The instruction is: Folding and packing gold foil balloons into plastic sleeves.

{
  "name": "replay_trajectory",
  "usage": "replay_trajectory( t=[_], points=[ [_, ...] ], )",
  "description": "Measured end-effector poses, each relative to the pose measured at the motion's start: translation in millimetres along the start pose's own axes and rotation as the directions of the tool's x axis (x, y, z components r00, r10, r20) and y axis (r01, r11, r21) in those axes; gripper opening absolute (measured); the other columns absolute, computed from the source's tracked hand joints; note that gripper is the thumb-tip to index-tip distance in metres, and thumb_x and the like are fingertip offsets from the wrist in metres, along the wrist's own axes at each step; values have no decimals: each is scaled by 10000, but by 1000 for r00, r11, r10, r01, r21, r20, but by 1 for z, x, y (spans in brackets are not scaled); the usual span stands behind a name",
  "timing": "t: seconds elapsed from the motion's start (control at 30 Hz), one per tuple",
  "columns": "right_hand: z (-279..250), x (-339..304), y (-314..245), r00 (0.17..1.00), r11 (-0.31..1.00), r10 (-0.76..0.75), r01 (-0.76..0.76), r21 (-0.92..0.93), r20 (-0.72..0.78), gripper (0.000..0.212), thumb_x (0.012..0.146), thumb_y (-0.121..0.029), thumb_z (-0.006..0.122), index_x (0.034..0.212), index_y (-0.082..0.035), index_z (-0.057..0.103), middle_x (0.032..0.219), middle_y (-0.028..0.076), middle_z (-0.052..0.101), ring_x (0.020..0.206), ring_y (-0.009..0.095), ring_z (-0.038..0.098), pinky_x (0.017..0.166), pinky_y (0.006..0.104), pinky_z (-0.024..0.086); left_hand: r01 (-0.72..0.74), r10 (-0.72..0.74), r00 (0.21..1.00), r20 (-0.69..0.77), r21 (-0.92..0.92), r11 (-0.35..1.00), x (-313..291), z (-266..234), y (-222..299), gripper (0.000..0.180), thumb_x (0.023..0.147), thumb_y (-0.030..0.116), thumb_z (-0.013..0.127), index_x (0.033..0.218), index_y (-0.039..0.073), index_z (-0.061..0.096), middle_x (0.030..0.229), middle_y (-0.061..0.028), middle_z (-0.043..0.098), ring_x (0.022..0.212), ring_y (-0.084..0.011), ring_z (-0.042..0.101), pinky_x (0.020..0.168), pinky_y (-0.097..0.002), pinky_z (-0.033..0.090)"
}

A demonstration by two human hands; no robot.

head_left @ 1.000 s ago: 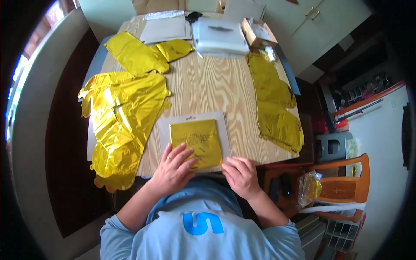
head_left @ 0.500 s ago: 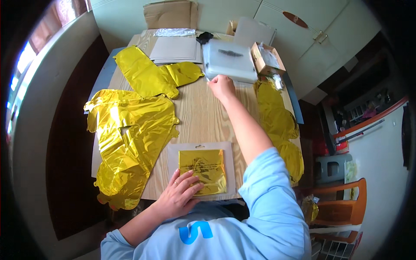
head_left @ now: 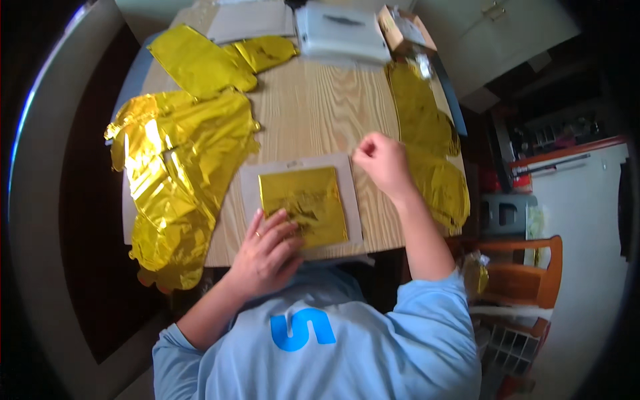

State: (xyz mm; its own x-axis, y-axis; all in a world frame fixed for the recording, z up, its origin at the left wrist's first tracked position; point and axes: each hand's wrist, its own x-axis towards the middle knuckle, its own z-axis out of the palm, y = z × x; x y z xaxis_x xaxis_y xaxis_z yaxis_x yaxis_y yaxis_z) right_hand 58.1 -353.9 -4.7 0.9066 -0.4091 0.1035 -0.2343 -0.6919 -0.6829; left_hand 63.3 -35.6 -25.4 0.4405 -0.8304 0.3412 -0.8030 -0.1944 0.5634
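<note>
A folded gold foil balloon (head_left: 310,190) with dark print lies on a grey backing card (head_left: 250,183) with a hang hole, close to the table's near edge. Resting on the foil's lower left corner are the stretched fingers of my left hand (head_left: 267,250), which wears a ring. To the right of the card, my right hand (head_left: 385,163) is raised over the wood with its fingers pinched together. Whatever may be between those fingertips is too small or see-through to make out.
Flat gold foil balloons (head_left: 180,173) cover the table's left side, and more gold foil (head_left: 427,140) lies along the right. At the far side are a stack of clear plastic bags (head_left: 340,33), grey cards (head_left: 247,23) and a cardboard box (head_left: 400,33). A wooden chair (head_left: 513,273) stands at right.
My right hand has come back from the stack of clear bags toward me, to beside the card. The left hand stays on the folded foil. The whole view has tilted downward.
</note>
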Motion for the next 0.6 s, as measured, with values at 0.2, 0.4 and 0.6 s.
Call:
replay_trajectory(
  t=[0.2,0.4,0.6],
  points=[
    [-31,-171,-35,987,985,-162,161,64,3,130,783,-12,736,832,-61,625,731,79,646,648,216,659,603,335,526,-29,28,999,-26,-10,1000,-5,2,0,272,801,103,766,1052,93,663,1232,-123,640,1329,-339,545,1173,-560,308],
    [11,-203,-44,893,882,-448,432,-189,-49,203,737,-14,736,805,-78,555,748,68,548,675,271,590,654,393,487,-81,81,994,-72,-6,997,-6,6,-1,183,880,41,700,1046,64,626,1174,-114,671,1260,-317,604,1141,-517,380],
    [24,-197,-42,900,888,-397,327,-323,-178,179,804,-32,713,828,-77,542,748,87,553,680,299,592,655,412,498,-101,101,991,-85,1,995,-7,8,3,184,888,26,693,1048,57,608,1170,-110,672,1249,-311,611,1132,-509,401]
  ],
)
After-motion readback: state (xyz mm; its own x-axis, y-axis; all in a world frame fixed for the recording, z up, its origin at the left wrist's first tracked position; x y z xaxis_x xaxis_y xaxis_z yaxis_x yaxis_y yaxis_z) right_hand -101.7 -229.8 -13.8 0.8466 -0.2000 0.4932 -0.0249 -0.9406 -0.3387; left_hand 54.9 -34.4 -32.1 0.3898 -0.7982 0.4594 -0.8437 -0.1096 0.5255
